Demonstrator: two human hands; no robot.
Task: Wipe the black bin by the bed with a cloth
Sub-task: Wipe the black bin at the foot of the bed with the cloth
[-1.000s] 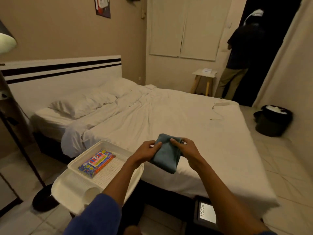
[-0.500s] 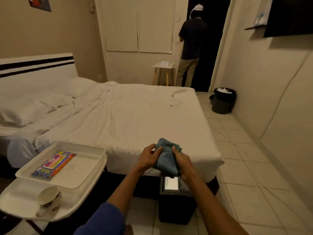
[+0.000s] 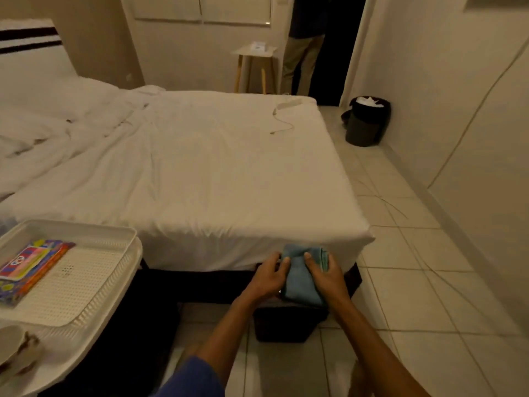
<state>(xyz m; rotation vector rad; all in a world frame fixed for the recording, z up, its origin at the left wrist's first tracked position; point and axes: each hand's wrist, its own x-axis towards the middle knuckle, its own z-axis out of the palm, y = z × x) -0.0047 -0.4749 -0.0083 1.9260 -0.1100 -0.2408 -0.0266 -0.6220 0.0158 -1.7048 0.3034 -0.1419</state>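
Both hands, left hand point(image 3: 267, 277) and right hand point(image 3: 325, 275), grip a folded blue cloth point(image 3: 303, 277). The black bin point(image 3: 286, 325) stands directly beneath them, at the bed point(image 3: 200, 167) corner.

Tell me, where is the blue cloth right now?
The blue cloth sits low in the head view, held between both hands over the black bin at the bed's near corner.

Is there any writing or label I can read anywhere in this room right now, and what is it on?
None reads clearly.
Colourful packet in the white tray: printed design, lettering too blurred.
Black bin: top covered by the blue cloth and both hands.
Paper on the stool: too small.
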